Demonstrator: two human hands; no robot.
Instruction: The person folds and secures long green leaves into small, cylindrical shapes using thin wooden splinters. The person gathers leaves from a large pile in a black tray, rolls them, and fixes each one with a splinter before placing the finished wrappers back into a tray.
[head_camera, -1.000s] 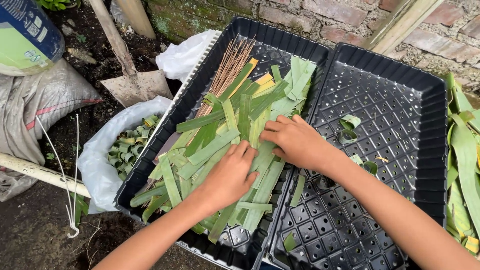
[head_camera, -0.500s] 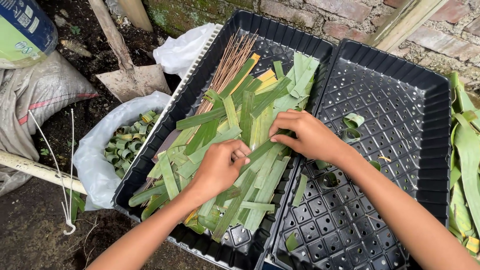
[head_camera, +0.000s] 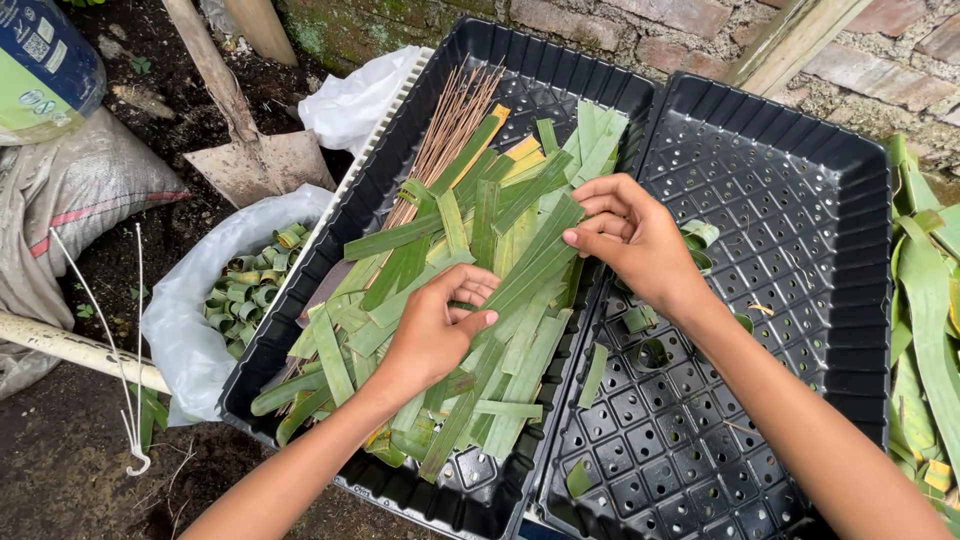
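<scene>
Sorting seems in hand: both half-curled hands (left (head_camera: 432, 330), right (head_camera: 625, 235)) finger flat green leaf strips (head_camera: 480, 300) in the left black seedling tray (head_camera: 400, 200), gripping nothing firmly; next comes pinching one strip.

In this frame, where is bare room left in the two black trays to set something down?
The right black perforated plastic tray is mostly bare, from the right hand to its far rim; only a few curled leaf rings sit near its left edge. The left black tray is crowded with cut green leaf strips and thin brown sticks under the left hand.
</scene>
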